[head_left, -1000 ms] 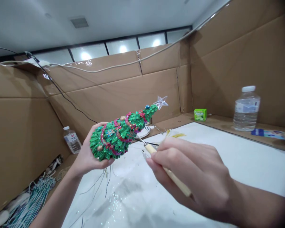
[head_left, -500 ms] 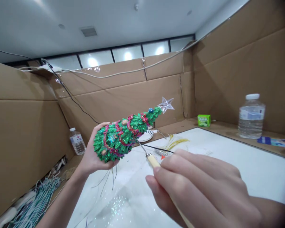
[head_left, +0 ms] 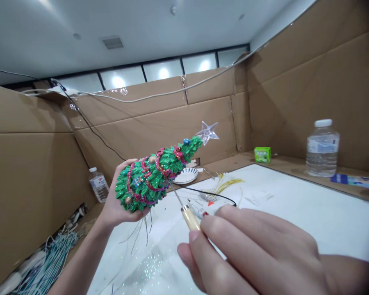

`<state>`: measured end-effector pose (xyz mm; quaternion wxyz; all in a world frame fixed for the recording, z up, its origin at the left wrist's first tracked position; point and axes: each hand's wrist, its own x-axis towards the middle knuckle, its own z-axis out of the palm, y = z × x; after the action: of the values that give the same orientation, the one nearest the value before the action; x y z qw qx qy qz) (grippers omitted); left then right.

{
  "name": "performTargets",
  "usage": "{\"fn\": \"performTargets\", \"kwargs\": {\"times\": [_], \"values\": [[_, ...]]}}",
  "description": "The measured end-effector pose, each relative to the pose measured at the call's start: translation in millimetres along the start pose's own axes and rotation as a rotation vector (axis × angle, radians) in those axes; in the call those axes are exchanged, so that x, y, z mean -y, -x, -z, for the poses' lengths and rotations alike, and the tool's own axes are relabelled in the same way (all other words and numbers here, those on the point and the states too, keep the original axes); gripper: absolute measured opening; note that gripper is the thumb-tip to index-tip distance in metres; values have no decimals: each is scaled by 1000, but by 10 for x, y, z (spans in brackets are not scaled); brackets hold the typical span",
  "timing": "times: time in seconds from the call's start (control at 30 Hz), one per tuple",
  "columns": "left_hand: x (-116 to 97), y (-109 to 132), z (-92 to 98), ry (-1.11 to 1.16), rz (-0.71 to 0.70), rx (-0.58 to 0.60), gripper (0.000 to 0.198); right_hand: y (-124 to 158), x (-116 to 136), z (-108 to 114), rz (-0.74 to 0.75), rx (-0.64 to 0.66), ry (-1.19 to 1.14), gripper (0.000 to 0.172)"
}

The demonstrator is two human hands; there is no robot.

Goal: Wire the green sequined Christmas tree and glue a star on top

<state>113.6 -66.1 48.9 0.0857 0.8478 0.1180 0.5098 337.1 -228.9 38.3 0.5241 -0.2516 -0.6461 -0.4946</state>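
My left hand point(head_left: 113, 205) is wrapped round the base of a small green glittery Christmas tree figurine point(head_left: 150, 176), held tilted with its top toward the upper right. Pink garlands and little balls decorate it, and a clear star point(head_left: 208, 132) tips it. Several thin dark wires point(head_left: 146, 229) hang below the tree. In my right hand point(head_left: 258, 250) is a wooden-handled awl point(head_left: 190, 218), gripped by the handle between thumb and fingers. Its thin metal shaft points up and left, the tip at the tree's lower side; whether it goes in cannot be made out.
White table point(head_left: 295, 192) with glitter, a striped plate point(head_left: 186, 176), yellow wires point(head_left: 229, 184) and a black cable. Water bottles stand left point(head_left: 99, 185) and right point(head_left: 322, 149), near a green box point(head_left: 262, 155). Bundled teal wires point(head_left: 49, 262) lie at lower left. Cardboard walls point(head_left: 160, 119) surround everything.
The tree and both hands have shifted slightly left in view. My right hand and the awl sit a little lower, with the awl's handle more exposed; its tip stays at the tree.
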Motion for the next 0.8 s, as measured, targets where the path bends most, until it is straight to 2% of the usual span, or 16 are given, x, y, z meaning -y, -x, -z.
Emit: {"fn": "performTargets", "kwargs": {"times": [0.13,0.33,0.53,0.8], "values": [[-57,-6,-14,-61,-3,1,98,-30,-11,9,14,89,-70,18],[-104,-7,-23,-11,66,2,97,-138,-95,42,-94,237,-156,24],[-87,-40,-17,-68,-17,-17,103,-75,-133,24,-42,138,-202,23],[-106,-41,-18,-55,-14,-20,101,-25,-209,33,-83,227,-296,18]]}}
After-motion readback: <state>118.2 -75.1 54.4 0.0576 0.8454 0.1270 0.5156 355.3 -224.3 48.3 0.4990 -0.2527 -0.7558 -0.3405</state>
